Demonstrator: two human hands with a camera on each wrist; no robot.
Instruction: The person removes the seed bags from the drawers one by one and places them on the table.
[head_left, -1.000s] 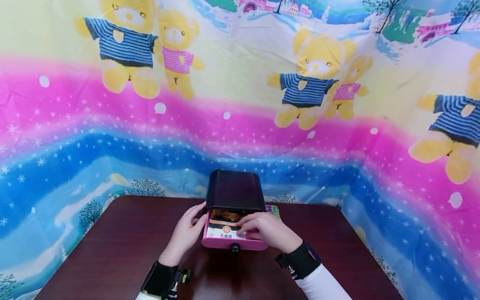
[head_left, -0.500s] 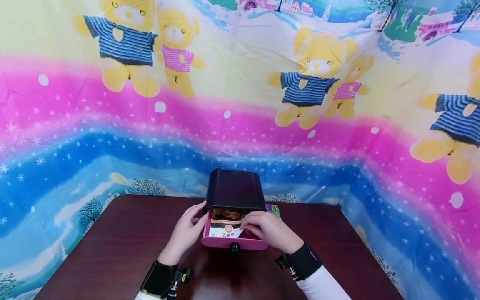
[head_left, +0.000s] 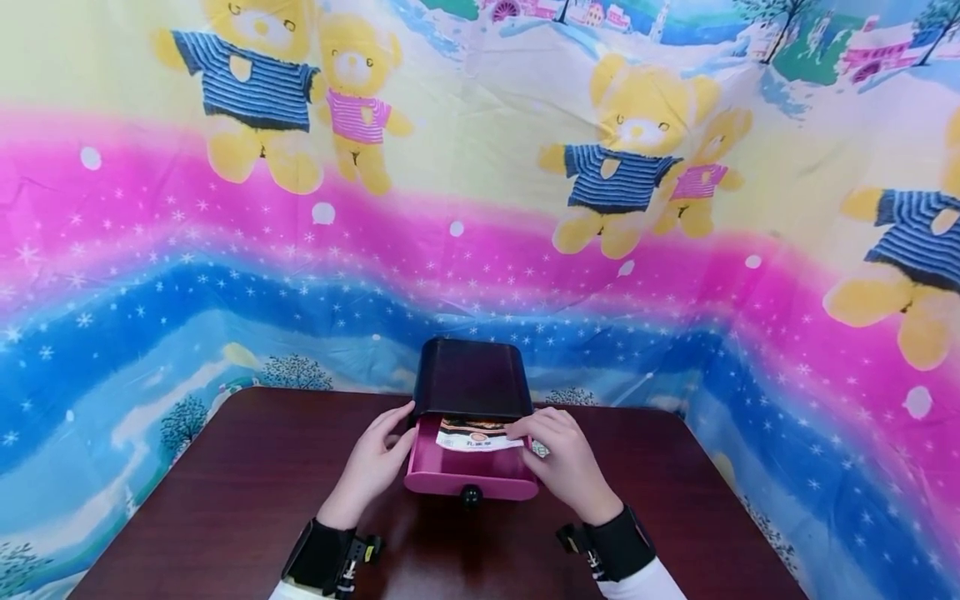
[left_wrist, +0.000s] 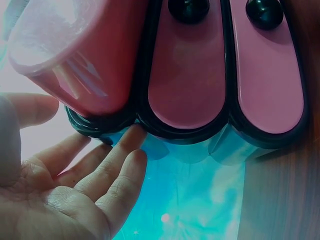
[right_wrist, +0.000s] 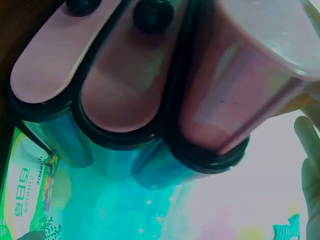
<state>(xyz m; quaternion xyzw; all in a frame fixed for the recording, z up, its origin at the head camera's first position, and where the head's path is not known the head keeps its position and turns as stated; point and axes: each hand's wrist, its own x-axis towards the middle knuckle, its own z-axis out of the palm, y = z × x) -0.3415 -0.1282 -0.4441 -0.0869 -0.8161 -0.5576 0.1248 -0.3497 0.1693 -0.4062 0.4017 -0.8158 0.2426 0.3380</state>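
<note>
A small drawer unit [head_left: 472,379] with a black frame and several pink drawers stands on the table, its top drawer [head_left: 435,485] pulled out. Inside that drawer lies a seed packet [head_left: 472,441], its white lower end showing and its top hidden under the black frame. My right hand [head_left: 568,462] pinches the packet's right edge between thumb and fingers, over the drawer's right wall. On the other side, my left hand [head_left: 373,462] rests its fingertips against the unit's left side. The left wrist view shows these fingers [left_wrist: 112,172] nearly straight at the black frame.
A green-edged zinnia seed packet [right_wrist: 25,187] is beside the unit on its right. Dark brown table [head_left: 262,475] surrounds the unit. Close behind hangs a patterned cloth [head_left: 480,275] with bears. Black knobs [right_wrist: 152,15] stick out from the drawer fronts.
The seed packet has slid back and to the right in the drawer, baring the pink drawer floor in front. My right hand has moved rightward with it. The left hand stays put.
</note>
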